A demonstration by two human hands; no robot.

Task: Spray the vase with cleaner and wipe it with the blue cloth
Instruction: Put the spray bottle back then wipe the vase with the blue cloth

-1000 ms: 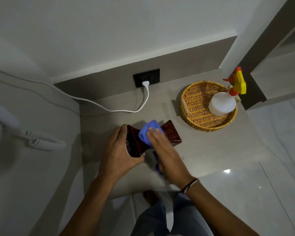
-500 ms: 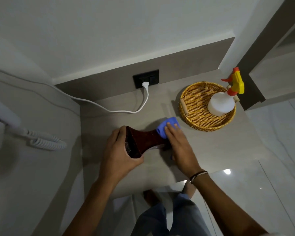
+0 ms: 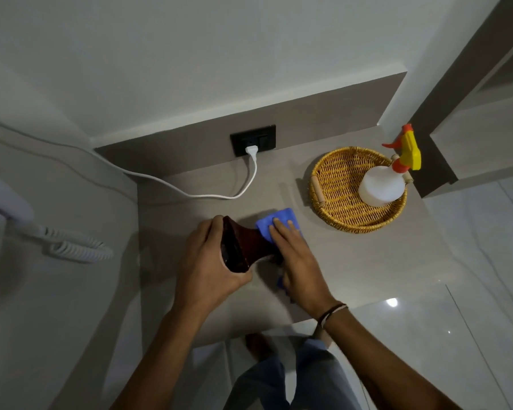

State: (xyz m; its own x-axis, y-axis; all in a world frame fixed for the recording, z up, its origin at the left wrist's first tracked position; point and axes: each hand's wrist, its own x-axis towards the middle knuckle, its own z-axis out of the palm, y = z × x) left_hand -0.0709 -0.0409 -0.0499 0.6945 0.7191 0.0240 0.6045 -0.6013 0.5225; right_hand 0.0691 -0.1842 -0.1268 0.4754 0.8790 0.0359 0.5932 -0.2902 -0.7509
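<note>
A dark red-brown vase (image 3: 243, 247) lies tipped over the grey counter (image 3: 367, 261), its wide mouth turned to the left. My left hand (image 3: 208, 261) grips that mouth end. My right hand (image 3: 296, 258) presses the blue cloth (image 3: 274, 223) flat against the vase's far right end, which is hidden under the cloth and hand. A corner of the cloth hangs below my right palm. The white spray bottle (image 3: 382, 184) with a yellow and orange trigger stands in the wicker basket (image 3: 335, 184) at the right, away from both hands.
A white cable (image 3: 208, 195) runs from a black wall socket (image 3: 253, 140) across the back of the counter to the left. A white coiled cord (image 3: 74, 247) and a wall unit hang on the left wall. The counter's front edge lies just below my wrists, glossy floor beyond.
My right hand slid the blue cloth from the vase's middle to its far right end, then drew back slightly. The vase tilted flatter in my left hand.
</note>
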